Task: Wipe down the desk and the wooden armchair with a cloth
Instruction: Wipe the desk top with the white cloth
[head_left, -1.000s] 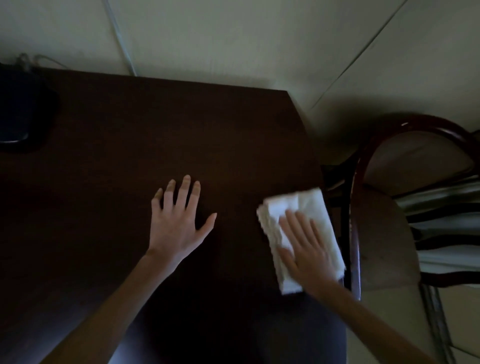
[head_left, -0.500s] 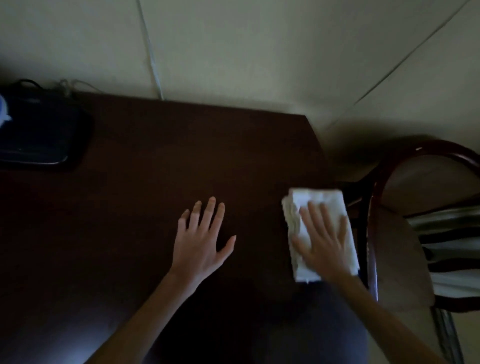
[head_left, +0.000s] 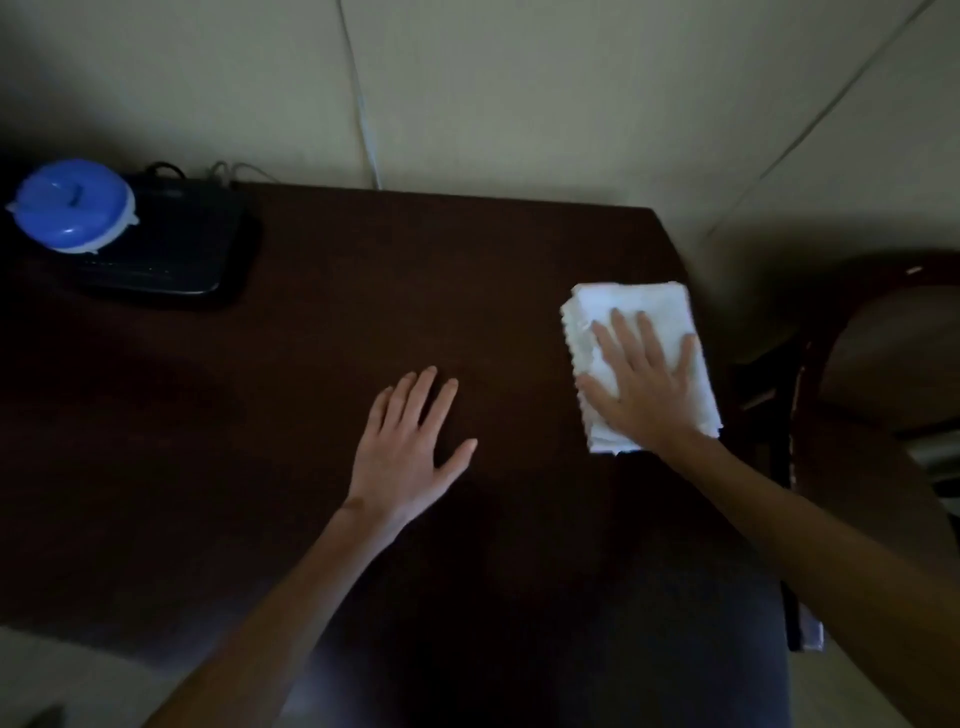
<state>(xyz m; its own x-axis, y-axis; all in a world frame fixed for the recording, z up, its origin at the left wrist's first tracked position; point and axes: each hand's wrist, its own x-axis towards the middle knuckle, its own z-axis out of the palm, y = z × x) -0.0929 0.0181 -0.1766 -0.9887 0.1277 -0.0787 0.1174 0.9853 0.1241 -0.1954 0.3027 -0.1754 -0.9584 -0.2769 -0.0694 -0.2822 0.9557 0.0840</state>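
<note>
Here, at the far left corner of the desk (head_left: 363, 291), we see a round container (head_left: 72, 205) with a glossy blue lid, a small knob at its middle and a pale translucent rim. The lid is on, so we cannot tell what is inside. It sits on a flat black device (head_left: 176, 254) with rounded corners; any lettering there is too dark to read.

The desk top is smooth, dark brown wood. Our right hand (head_left: 644, 384) lies flat on the white cloth (head_left: 623, 306), fingers straight and spread, pressing it down rather than gripping it. The cloth is folded into a thick rectangle with a ragged left edge, and lies near the desk's far right corner, just inside the right edge. Our left hand (head_left: 410, 452) rests palm-down on the bare wood, fingers straight, holding nothing. Just beside the desk on the right stands the wooden armchair (head_left: 794, 415), its curved dark-red frame scuffed pale along one rail.
</note>
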